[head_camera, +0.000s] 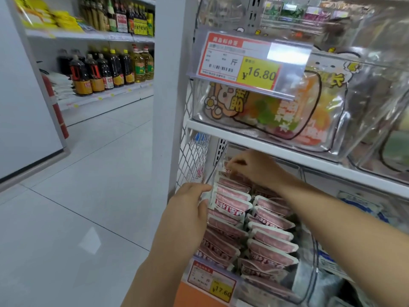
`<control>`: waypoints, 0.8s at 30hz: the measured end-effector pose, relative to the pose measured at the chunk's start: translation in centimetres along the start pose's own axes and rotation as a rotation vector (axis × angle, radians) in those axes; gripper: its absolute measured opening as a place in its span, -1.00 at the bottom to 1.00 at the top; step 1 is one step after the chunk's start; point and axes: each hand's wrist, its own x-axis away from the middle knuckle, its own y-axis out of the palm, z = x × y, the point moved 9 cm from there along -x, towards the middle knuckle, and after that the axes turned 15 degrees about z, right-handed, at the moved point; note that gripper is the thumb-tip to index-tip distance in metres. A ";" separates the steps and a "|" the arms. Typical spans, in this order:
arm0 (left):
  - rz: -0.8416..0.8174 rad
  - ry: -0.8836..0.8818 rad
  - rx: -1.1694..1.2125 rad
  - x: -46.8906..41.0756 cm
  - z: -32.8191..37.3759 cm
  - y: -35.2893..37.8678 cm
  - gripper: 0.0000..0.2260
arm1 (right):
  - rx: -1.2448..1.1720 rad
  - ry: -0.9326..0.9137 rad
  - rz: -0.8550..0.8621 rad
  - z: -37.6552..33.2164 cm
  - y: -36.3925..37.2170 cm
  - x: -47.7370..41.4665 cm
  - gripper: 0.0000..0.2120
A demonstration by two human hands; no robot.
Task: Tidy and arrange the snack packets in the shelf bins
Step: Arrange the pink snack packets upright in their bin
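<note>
Pale glossy floor tiles (88, 191) spread from nine to seven o'clock, catching a soft glare; at eleven, white shelving (88, 36) holds dark and yellow bottles (108, 72) (labels blurred); a red fire extinguisher (56, 107) stands by a white wall panel (22, 96) at nine.

Upper price tag (243, 60) — yellow panel reads "¥16.80", "斤" beside it. Lower price tag (212, 282) — "¥17.60". Packet print blurred.
</note>
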 end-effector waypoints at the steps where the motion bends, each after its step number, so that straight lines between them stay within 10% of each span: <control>1: 0.001 0.004 -0.001 0.0 0.0 0.0 -0.71 | -0.029 0.029 0.051 0.6 -0.8 -0.1 -0.79; 24: -0.002 0.003 0.015 0.1 0.0 0.0 -0.71 | 0.272 -0.115 -0.078 0.1 2.4 -1.8 -0.82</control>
